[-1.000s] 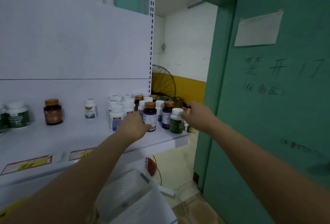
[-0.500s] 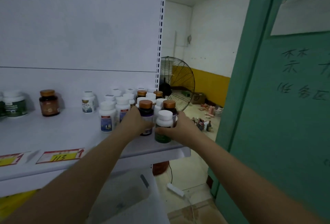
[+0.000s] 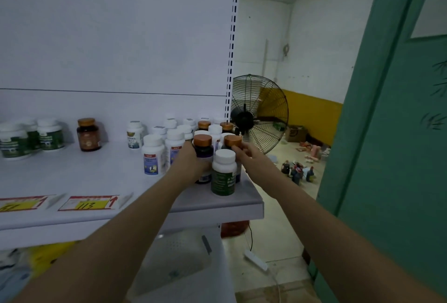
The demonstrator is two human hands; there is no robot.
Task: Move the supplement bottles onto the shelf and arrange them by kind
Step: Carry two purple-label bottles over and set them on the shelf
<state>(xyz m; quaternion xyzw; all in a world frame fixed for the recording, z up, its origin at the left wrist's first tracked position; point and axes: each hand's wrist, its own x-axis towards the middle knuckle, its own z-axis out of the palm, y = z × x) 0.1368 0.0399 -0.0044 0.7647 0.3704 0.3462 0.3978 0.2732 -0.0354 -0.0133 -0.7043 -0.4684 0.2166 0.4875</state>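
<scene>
Holding two dark bottles now, both hands are busy. The left hand (image 3: pixel 193 162) wraps the purple bottle (image 3: pixel 202 155); the right hand (image 3: pixel 244 152) pinches the brown-capped bottle (image 3: pixel 232 142). Half a second ago the right hand held the green bottle (image 3: pixel 223 174), which now stands free on the shelf (image 3: pixel 96 177), just in front of both grips. Sorting looks under way.
</scene>
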